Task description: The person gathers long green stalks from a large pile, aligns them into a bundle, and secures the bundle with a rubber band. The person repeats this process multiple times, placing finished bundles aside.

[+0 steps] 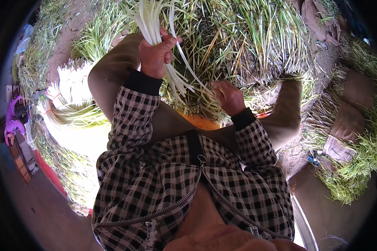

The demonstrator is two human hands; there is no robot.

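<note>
My left hand (157, 55) is closed around a bunch of long pale stalks with white stems (150, 22), held above my bent knee. One thin stalk hangs away from the bunch and runs down towards my right hand (228, 96). The fingers of my right hand are curled near that stalk's lower end; whether they pinch it cannot be told. Beneath and beyond both hands spreads a large heap of green leafy stalks (238, 40), partly dry and brown.
Tied bundles of pale stalks (72, 91) lie on the left in bright light. An orange object (202, 121) shows between my legs. More green stalks and brown cloth (348, 120) lie on the right. A person in purple (14, 120) is at the far left.
</note>
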